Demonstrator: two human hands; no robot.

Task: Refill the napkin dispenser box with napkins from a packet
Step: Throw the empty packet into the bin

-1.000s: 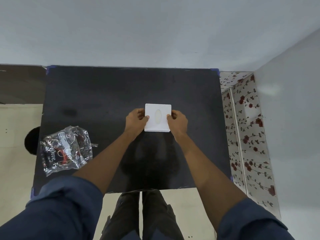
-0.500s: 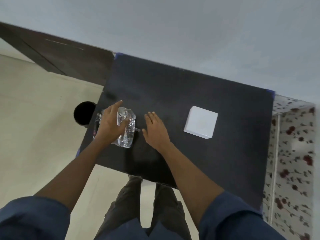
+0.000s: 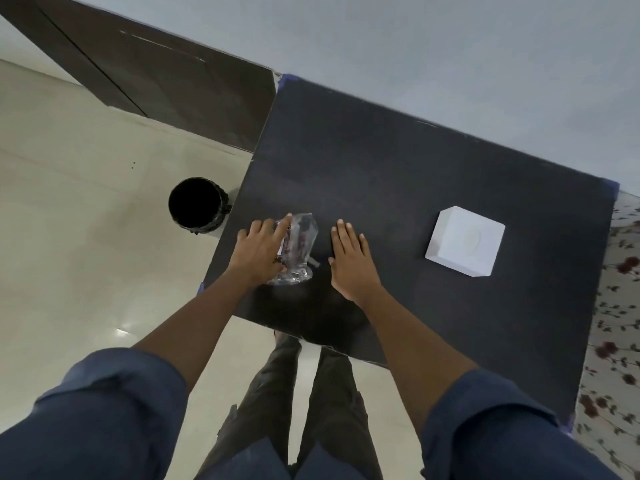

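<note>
A crumpled clear plastic packet [image 3: 299, 249] lies near the left front corner of the black table [image 3: 398, 168]. My left hand [image 3: 258, 252] is closed around the packet's left side, fingers on top of it. Just right of the packet, my right hand [image 3: 351, 263] hovers flat with fingers together, palm down, holding nothing. The white square napkin dispenser box [image 3: 465, 240] stands closed on the right part of the table, apart from both hands, with an oval slot on its top.
A black round bin [image 3: 197, 209] stands on the pale tiled floor just left of the table. A dark wooden door [image 3: 156, 74] is at the back left. A floral-patterned surface [image 3: 620, 306] borders the table's right edge.
Both hands left the dispenser box and moved left to the packet. My left hand has taken hold of the packet. The view has swung left.
</note>
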